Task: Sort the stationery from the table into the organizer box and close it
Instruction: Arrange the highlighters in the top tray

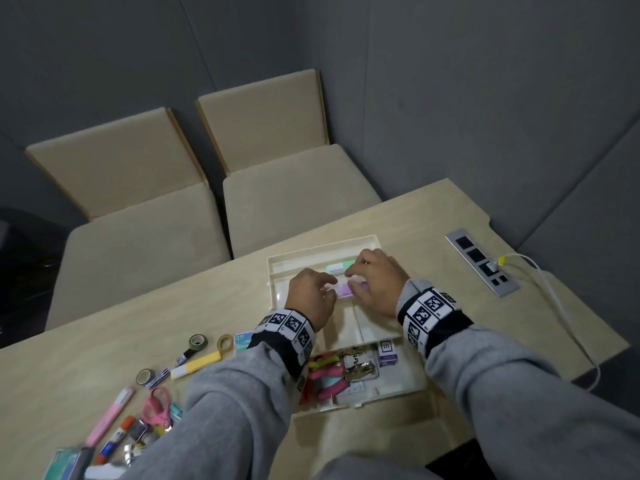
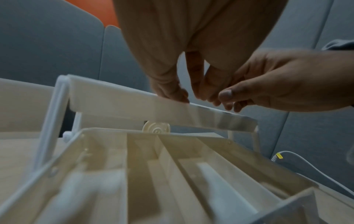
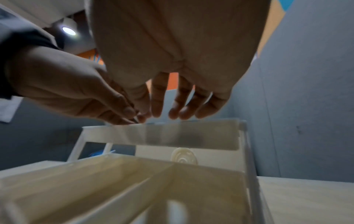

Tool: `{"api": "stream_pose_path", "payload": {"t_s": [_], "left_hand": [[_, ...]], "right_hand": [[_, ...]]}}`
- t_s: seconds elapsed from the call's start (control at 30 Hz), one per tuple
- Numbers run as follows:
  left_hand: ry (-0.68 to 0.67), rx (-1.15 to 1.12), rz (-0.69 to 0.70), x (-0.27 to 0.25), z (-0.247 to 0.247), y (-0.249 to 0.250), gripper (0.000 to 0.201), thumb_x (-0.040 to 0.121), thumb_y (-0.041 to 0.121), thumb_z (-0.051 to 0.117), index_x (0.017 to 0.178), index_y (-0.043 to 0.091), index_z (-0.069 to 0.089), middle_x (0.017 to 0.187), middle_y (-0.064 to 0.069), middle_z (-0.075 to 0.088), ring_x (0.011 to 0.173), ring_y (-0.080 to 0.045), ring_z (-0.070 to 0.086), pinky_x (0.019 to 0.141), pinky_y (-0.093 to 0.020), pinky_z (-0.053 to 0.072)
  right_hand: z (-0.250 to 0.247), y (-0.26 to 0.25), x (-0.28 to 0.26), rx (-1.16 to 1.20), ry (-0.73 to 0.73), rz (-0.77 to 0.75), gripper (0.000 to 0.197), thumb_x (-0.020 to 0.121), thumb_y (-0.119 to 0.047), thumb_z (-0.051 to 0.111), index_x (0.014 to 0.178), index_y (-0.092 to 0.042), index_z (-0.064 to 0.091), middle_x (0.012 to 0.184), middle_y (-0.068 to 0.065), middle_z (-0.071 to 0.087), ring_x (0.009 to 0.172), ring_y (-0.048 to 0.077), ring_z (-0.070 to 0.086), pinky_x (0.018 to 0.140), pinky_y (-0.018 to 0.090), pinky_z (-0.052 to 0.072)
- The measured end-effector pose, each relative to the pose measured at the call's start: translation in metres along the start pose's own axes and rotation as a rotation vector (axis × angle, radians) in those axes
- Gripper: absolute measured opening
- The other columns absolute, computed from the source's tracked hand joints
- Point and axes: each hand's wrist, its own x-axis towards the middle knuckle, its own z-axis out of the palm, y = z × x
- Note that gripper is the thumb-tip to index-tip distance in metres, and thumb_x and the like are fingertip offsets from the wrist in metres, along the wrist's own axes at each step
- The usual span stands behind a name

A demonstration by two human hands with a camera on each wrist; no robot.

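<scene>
Scissors: pink pair (image 1: 156, 405) at the near left of the desk (image 1: 450, 216), in a heap with a glue stick (image 1: 116, 438); unsorted, they wait their turn.
Loose pens: yellow marker (image 1: 195, 364), pink pen (image 1: 109, 415) and tape rolls (image 1: 198, 340) lie well left of the box, not yet sorted.
Lower tier: pliers-like tools (image 1: 323, 377) and a small purple carton (image 1: 388, 355) already sit in the near compartment of the box (image 1: 374, 398).
Left hand (image 1: 311, 299): over the raised tray, thumb and fingers curled toward the purple pack; whether they actually pinch it I cannot tell.
Right hand (image 1: 375, 282): fingers hang fairly straight over the tray's far side, tips close to the left hand's; I can't tell if it holds anything.
Purple pack (image 1: 346, 291): between both hands in the upper tray (image 1: 277, 275), just beside a green one (image 1: 341, 266) further back.
Step, as I judge it: seating the purple pack flat alongside the green.
How to do it well: lay it parallel to the divider, press down lightly, and let go only once it lies below the rim, so the tiers can fold shut later.
Risk: the tray stands on thin swing arms (image 2: 47, 121); pushing hard could tip it.
Far edge: socket strip (image 1: 483, 266) with a white cable (image 1: 554, 296), well clear.
</scene>
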Motion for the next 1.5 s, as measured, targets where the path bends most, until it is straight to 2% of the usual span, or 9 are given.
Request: {"api": "stream_pose_path", "payload": {"t_s": [0.17, 0.3, 0.47, 0.7, 0.8, 0.9, 1.0, 1.13, 1.5], "left_hand": [[0.155, -0.117, 0.099, -0.017, -0.010, -0.012, 0.024, 0.080, 0.004, 0.059, 0.094, 0.018, 0.073, 0.100, 0.000, 0.063, 0.090, -0.010, 0.058, 0.075, -0.002, 0.041], [0.362, -0.212, 0.126, -0.052, -0.044, -0.048, 0.020, 0.077, 0.008, 0.057, 0.086, 0.017, 0.073, 0.090, 0.005, 0.063, 0.081, -0.004, 0.059, 0.067, -0.008, 0.048], [0.484, -0.174, -0.196, -0.117, -0.083, -0.145, 0.021, 0.079, 0.004, 0.064, 0.084, 0.023, 0.072, 0.086, 0.006, 0.069, 0.077, -0.010, 0.063, 0.069, -0.020, 0.049], [0.185, 0.028, -0.582, -0.219, -0.105, -0.269, 0.017, 0.084, 0.019, 0.063, 0.077, 0.033, 0.067, 0.073, 0.008, 0.069, 0.068, -0.012, 0.064, 0.073, -0.031, 0.055], [0.075, 0.054, -0.633, -0.252, -0.099, -0.291, 0.020, 0.086, 0.017, 0.061, 0.079, 0.033, 0.069, 0.077, 0.007, 0.068, 0.069, -0.010, 0.060, 0.067, -0.023, 0.046], [0.006, 0.068, -0.679, -0.275, -0.092, -0.306, 0.021, 0.084, 0.015, 0.058, 0.089, 0.028, 0.073, 0.088, 0.002, 0.072, 0.077, -0.017, 0.063, 0.068, -0.025, 0.050], [-0.011, 0.076, -0.655, -0.289, -0.089, -0.313, 0.020, 0.080, 0.014, 0.062, 0.091, 0.025, 0.074, 0.093, -0.001, 0.069, 0.086, -0.020, 0.062, 0.074, -0.023, 0.042], [-0.015, 0.033, -0.614, -0.296, -0.093, -0.320, 0.023, 0.077, 0.012, 0.060, 0.087, 0.026, 0.074, 0.091, -0.002, 0.067, 0.086, -0.021, 0.062, 0.075, -0.024, 0.045], [-0.060, -0.004, -0.327, -0.205, -0.150, -0.323, 0.023, 0.087, 0.023, 0.047, 0.091, 0.029, 0.068, 0.080, 0.009, 0.069, 0.066, -0.005, 0.063, 0.068, -0.027, 0.055]], "right_hand": [[0.011, -0.012, -0.017, -0.130, -0.140, -0.101, 0.039, 0.095, -0.049, 0.044, 0.112, -0.025, 0.068, 0.105, -0.003, 0.054, 0.103, 0.022, 0.049, 0.088, 0.044, 0.043], [0.008, -0.016, -0.019, -0.326, -0.134, -0.041, 0.045, 0.095, -0.058, 0.032, 0.113, -0.029, 0.061, 0.110, -0.003, 0.052, 0.103, 0.020, 0.045, 0.091, 0.042, 0.040], [0.012, -0.024, -0.015, -0.447, -0.128, 0.080, 0.057, 0.094, -0.062, 0.022, 0.116, -0.026, 0.061, 0.122, -0.001, 0.054, 0.112, 0.023, 0.045, 0.091, 0.043, 0.038], [0.021, -0.059, -0.011, -0.429, -0.084, 0.255, 0.060, 0.093, -0.065, 0.030, 0.116, -0.022, 0.065, 0.127, 0.006, 0.052, 0.116, 0.029, 0.045, 0.095, 0.045, 0.038], [0.028, -0.092, -0.013, -0.271, 0.046, 0.140, 0.045, 0.092, -0.051, 0.051, 0.118, -0.016, 0.065, 0.118, 0.009, 0.056, 0.110, 0.031, 0.048, 0.092, 0.044, 0.043], [0.048, -0.142, -0.017, -0.071, -0.038, -0.083, 0.035, 0.091, -0.039, 0.060, 0.114, -0.013, 0.066, 0.102, 0.005, 0.060, 0.098, 0.027, 0.056, 0.086, 0.039, 0.048], [0.089, -0.195, -0.018, -0.078, -0.305, -0.187, 0.033, 0.092, -0.037, 0.059, 0.119, -0.017, 0.063, 0.109, 0.004, 0.062, 0.102, 0.026, 0.059, 0.089, 0.033, 0.047], [0.153, -0.247, -0.014, -0.296, -0.595, -0.055, 0.017, 0.094, -0.018, 0.051, 0.107, -0.016, 0.061, 0.120, 0.011, 0.061, 0.108, 0.029, 0.062, 0.085, 0.032, 0.050], [0.205, -0.245, -0.007, -0.371, -0.666, 0.228, 0.042, 0.093, -0.022, 0.050, 0.133, -0.015, 0.038, 0.128, 0.016, 0.055, 0.117, 0.034, 0.056, 0.091, 0.038, 0.045]]}}
